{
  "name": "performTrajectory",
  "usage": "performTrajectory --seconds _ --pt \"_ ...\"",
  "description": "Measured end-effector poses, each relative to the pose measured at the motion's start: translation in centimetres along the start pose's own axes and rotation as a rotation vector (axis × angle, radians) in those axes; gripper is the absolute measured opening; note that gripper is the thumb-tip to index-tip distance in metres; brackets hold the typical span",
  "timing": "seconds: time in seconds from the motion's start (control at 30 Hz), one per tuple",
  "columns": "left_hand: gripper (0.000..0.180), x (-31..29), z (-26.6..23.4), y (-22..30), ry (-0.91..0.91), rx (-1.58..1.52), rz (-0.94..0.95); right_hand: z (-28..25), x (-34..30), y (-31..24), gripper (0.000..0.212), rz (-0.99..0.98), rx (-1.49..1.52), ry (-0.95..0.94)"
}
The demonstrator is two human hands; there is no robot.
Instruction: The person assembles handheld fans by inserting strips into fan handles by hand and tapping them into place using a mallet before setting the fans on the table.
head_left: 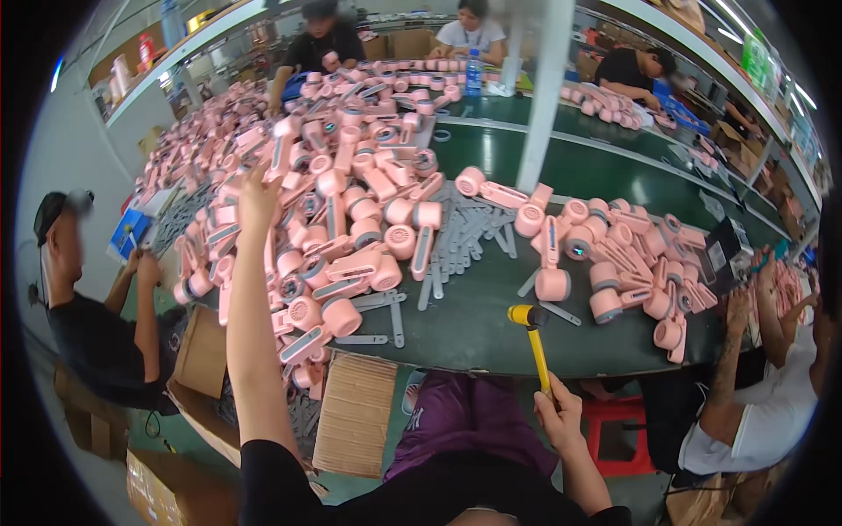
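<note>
My left arm is stretched far over a big heap of pink handheld fans (355,263), each with a round head and a straight handle. At its end my left hand (258,195) is over the heap, fingers apart and slightly blurred, with nothing visible in them. Near the table's front edge, my right hand (559,414) is closed around the handle of a small hammer (537,346) with a yellow shaft and a yellow-and-black head. Just beyond the hammer lies a smaller group of pink fans (614,254). Flat grey strips (469,235) are scattered between the two groups.
Below the table edge stand cardboard boxes (353,412) and a red stool (618,436). A white post (545,96) rises from the green table (438,329). Co-workers sit to my left (105,324), to my right (745,412) and across. A blue bottle (474,74) stands at the back.
</note>
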State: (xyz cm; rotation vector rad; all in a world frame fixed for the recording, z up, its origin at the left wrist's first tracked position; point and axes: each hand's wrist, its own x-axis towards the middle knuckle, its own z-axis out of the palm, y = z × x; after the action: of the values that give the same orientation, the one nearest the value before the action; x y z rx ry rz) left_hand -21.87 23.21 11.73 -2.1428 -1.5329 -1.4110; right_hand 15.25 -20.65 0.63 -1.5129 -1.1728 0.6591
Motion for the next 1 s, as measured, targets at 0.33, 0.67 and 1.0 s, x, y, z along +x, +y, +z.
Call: performTrajectory --seconds 0.33,0.67,1.0 --pt "0.048 -12.1 11.5 27.1 -0.532 -0.384 0.666 -2.9 -2.9 2.4 0.039 0.206 0.190 0.242" --pt "0.027 -11.2 20.5 33.1 -0.461 -0.393 1.164 -4.6 -4.5 2.5 0.039 0.208 0.227 0.293" --pt "0.028 -19.8 6.4 24.3 -0.630 -0.270 0.528 -5.6 -4.1 4.7 0.041 0.216 0.320 0.274"
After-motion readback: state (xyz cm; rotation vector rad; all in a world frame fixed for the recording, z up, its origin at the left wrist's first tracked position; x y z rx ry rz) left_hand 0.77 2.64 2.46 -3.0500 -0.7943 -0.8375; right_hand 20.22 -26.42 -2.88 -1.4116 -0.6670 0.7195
